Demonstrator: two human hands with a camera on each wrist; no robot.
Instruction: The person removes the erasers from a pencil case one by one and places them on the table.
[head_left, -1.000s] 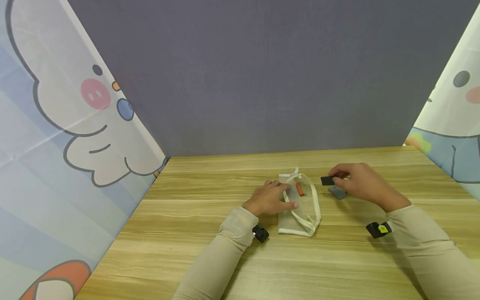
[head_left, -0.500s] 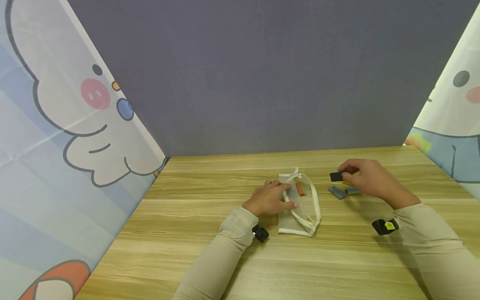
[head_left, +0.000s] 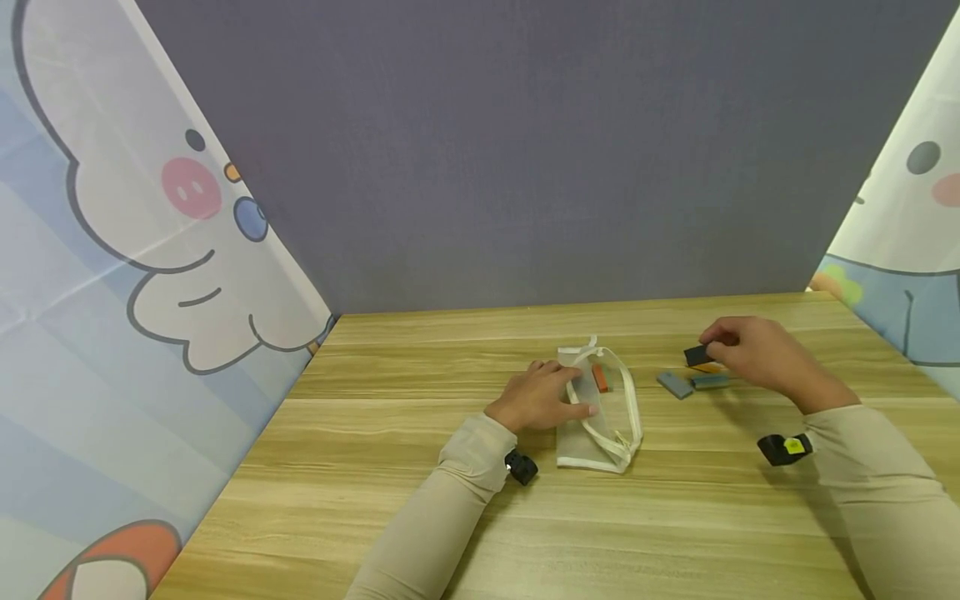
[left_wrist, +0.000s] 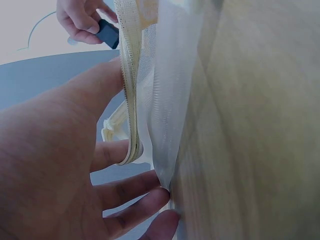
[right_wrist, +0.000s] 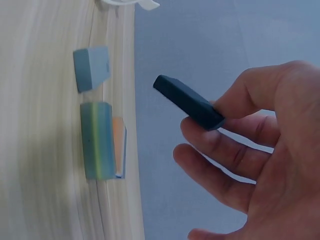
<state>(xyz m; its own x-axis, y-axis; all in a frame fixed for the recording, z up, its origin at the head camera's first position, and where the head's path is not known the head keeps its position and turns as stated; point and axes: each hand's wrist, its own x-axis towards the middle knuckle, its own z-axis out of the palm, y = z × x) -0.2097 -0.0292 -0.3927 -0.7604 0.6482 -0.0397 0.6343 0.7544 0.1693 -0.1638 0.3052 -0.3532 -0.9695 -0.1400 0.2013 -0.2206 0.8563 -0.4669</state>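
Note:
A mesh zip pouch [head_left: 592, 463] with cream edging lies on the table, its mouth spread. My left hand [head_left: 536, 398] rests at it, thumb and index finger extended at the opening; in the left wrist view the zipper edge [left_wrist: 131, 75] passes over them. A small orange-red block [head_left: 599, 377] shows within the pouch. Between thumb and fingers, my right hand [head_left: 759, 354] pinches a black rectangular block [right_wrist: 185, 100], raised above the other small blocks. Below it are a grey block [right_wrist: 92, 68], a blue-green block with a yellow stripe [right_wrist: 97, 140] and an orange one [right_wrist: 119, 145].
The wood-grain table [head_left: 420, 350] meets a dark grey panel [head_left: 555, 167] at the back. Printed cartoon cloths [head_left: 105, 333] hang at both sides. Each wrist wears a small black camera [head_left: 521, 467].
My right hand has moved to the right, away from the pouch, with the black block in its fingers. The blue-green and orange blocks have come into sight. My left hand has stayed put.

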